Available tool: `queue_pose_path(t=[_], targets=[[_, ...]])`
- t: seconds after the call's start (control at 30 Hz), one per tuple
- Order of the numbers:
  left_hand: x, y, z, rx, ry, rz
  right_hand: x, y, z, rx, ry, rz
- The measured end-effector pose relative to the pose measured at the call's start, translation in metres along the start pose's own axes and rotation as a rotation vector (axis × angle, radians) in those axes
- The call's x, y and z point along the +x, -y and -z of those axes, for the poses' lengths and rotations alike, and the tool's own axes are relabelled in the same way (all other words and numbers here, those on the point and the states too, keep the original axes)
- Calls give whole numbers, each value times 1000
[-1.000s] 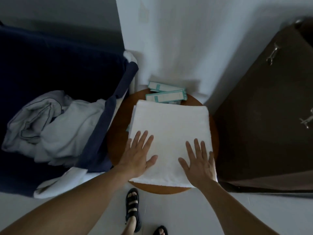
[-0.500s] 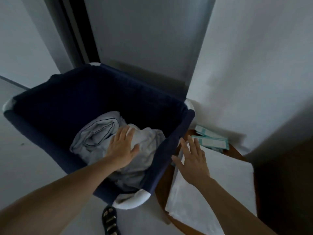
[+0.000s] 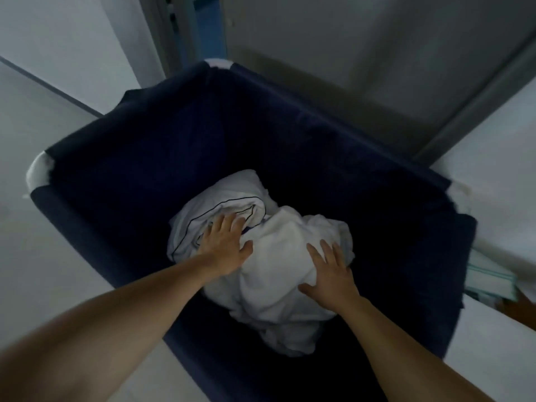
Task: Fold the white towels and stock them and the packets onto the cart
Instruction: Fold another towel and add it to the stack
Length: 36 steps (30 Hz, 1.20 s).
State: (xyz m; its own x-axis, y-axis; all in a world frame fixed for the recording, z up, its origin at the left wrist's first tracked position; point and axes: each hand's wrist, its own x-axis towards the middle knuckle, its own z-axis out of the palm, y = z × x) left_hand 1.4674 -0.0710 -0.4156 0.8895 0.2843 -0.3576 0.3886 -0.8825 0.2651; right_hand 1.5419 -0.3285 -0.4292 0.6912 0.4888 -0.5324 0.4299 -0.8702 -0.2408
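2 hands lie in the navy fabric hamper [image 3: 139, 158] now, where 0.5 s ago I saw only 1 there. The right hand [image 3: 333, 275] had hovered over the edge of the round wooden table [image 3: 522, 305]; it has crossed the rim and lies flat on the heap of white towels [image 3: 278, 265], fingers straight and slightly spread, gripping nothing. The left hand [image 3: 224, 246] stays on the heap, palm down and likewise released, its fingertips reaching the fold of a white piece edged with thin dark piping [image 3: 223, 198]. My view has swung left as well, so the hamper fills the frame. The packets [image 3: 490, 278], white with teal bands, sit squeezed at the right edge on the table, just outside the hamper's wall. The towels are unfolded: a crumpled mound at the bottom of the hamper, bunched high between the 2 hands and trailing toward the near wall. White frame corners [image 3: 36, 175] show at the hamper's rim. The picture is dim and somewhat blurred.
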Motion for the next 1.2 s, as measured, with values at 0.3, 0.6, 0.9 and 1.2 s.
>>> queue_pose_path(t=[0.3, 0.6, 0.9, 1.2], targets=[[57, 47, -42, -21, 199, 58, 105, -2, -58, -65, 249, -103], [76, 62, -73, -17, 267, 45, 128, -19, -113, -190, 4, -119], [70, 32, -28, -36, 273, -39, 102, -8, -51, 155, 28, -150], [39, -44, 52, -156, 331, -233, 24, 2, 93, 1512, -111, -310]])
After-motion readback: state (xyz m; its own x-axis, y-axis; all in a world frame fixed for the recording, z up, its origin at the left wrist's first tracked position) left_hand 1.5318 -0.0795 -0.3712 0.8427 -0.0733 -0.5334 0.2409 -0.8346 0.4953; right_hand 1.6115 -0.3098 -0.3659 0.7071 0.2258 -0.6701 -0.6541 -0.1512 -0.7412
